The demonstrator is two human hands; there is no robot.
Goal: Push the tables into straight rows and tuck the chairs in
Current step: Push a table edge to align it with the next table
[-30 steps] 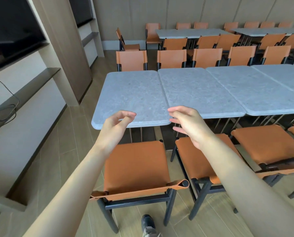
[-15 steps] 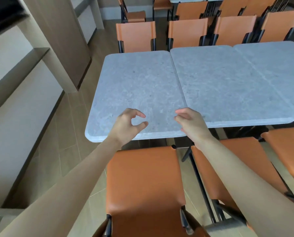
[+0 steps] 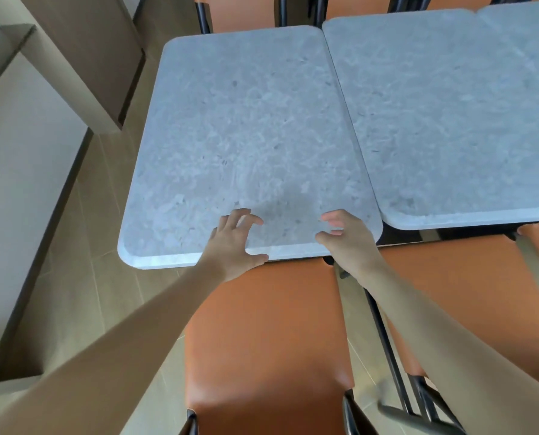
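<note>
A grey stone-look table [image 3: 246, 136] stands in front of me, and its near edge juts closer to me than that of the second grey table [image 3: 450, 105] butted against its right side. My left hand [image 3: 233, 240] hovers over the near edge, fingers spread and loosely curled, thumb at the rim. My right hand [image 3: 346, 237] is over the near right corner in the same loose curl. Neither hand plainly grips the top. An orange chair [image 3: 268, 340] sits under my arms, its seat partly beneath the table.
A second orange chair [image 3: 469, 302] stands to the right at the other table. More orange chairs [image 3: 240, 11] line the far side. A pale wall unit [image 3: 26, 152] and a wooden column [image 3: 98, 58] stand to the left, past a strip of wood floor [image 3: 83, 262].
I have leaned in closer over the left table. Both hands have moved forward from above the chair to the table's near edge.
</note>
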